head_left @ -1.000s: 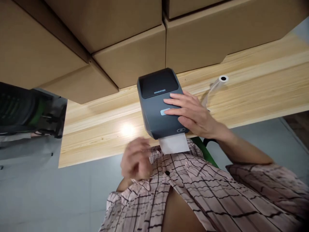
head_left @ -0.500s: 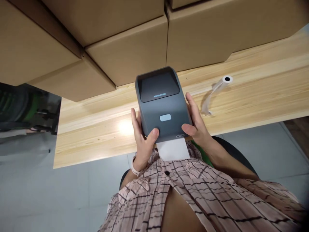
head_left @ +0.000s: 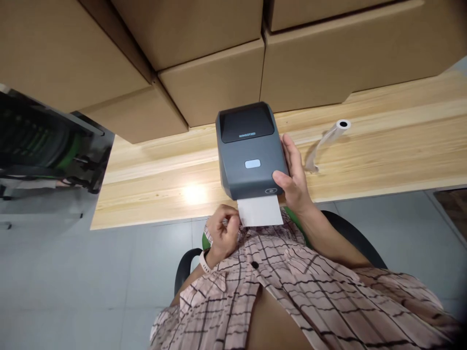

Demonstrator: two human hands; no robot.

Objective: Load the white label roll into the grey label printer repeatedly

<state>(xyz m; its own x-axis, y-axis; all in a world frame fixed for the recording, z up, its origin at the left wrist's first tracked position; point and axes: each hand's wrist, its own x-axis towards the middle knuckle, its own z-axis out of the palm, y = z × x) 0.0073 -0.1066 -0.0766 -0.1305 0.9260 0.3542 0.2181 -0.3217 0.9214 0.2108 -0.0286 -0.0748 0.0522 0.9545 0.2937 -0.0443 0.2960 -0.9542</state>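
Observation:
A dark blue-grey label printer (head_left: 251, 167) with a black window and a pale oblong button sits at the front edge of the wooden table. Out of its front hangs a blank white paper label (head_left: 260, 212). My right hand (head_left: 296, 182) grips the printer's right side, thumb on the top near the front corner and fingers along the side. Beside the label's left edge is my left hand (head_left: 223, 231), its fingers curled in and closed. Whether these fingers pinch the label's edge is hidden.
A small white paper roll (head_left: 342, 125) with a loose curling strip stands on the table (head_left: 394, 141) to the right. Large cardboard boxes (head_left: 215, 82) line the back. A black chair armrest (head_left: 186, 267) shows at left, and dark equipment (head_left: 40, 141) stands beyond the table.
My left hand has let go of the printer's left side and moved down to the label's left edge, its fingers curling. My right hand stays on the printer.

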